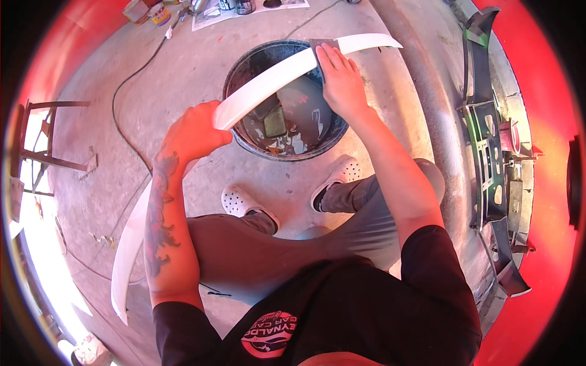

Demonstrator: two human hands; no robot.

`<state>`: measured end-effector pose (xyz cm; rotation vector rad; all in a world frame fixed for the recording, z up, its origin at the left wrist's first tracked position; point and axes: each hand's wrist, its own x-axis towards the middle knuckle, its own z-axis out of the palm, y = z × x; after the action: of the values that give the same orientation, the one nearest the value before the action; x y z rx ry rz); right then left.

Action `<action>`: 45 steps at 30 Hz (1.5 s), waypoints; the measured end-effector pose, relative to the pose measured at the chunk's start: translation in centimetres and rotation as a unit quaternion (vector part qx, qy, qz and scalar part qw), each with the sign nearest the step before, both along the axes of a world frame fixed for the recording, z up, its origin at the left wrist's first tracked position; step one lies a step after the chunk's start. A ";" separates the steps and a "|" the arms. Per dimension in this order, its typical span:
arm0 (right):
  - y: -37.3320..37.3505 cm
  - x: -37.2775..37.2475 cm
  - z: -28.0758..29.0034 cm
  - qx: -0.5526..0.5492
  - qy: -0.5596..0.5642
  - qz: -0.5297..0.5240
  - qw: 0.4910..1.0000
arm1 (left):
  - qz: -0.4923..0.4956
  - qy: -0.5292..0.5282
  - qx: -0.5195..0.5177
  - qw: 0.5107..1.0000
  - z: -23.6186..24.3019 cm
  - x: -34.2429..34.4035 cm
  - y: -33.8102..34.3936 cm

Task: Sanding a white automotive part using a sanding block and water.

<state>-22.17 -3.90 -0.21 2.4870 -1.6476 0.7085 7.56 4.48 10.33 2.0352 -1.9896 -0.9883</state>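
A long, curved white strip (pixel 265 85) runs diagonally across my view, over a dark round bucket (pixel 334 131) of murky water with a greenish-grey block (pixel 274 124) inside. My left hand (pixel 195 128) is closed around the strip beside the bucket's left rim, and the strip continues down behind my left forearm. My right hand (pixel 340 82) presses a dark sheet (pixel 317 44) onto the upper right stretch of the strip, its fingers held together over the sheet. My feet in white clogs stand just below the bucket.
Cans and containers (pixel 243 5) stand at the top, some on spread paper (pixel 204 21). A cord (pixel 119 85) snakes over the concrete floor. A dark metal stand (pixel 55 161) is at the left. A long dark moulded panel (pixel 482 213) runs along the right by a red surface (pixel 546 91).
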 end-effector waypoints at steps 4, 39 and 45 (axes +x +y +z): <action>7.4 7.8 0.4 0.010 -0.075 0.087 0.993 | 0.029 0.027 0.069 0.997 0.1 0.2 -0.4; -3.9 6.7 -18.0 0.509 0.151 -0.010 0.848 | -0.088 -0.193 -0.107 0.971 -4.2 -0.2 -4.7; -2.5 5.3 -2.7 0.531 0.152 0.178 0.814 | -0.133 -0.204 -0.180 0.953 -4.9 0.0 -5.3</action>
<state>-16.91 -6.40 -2.93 3.3675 -1.7029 -0.8892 7.55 -0.83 5.46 1.9109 -2.4737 -0.2012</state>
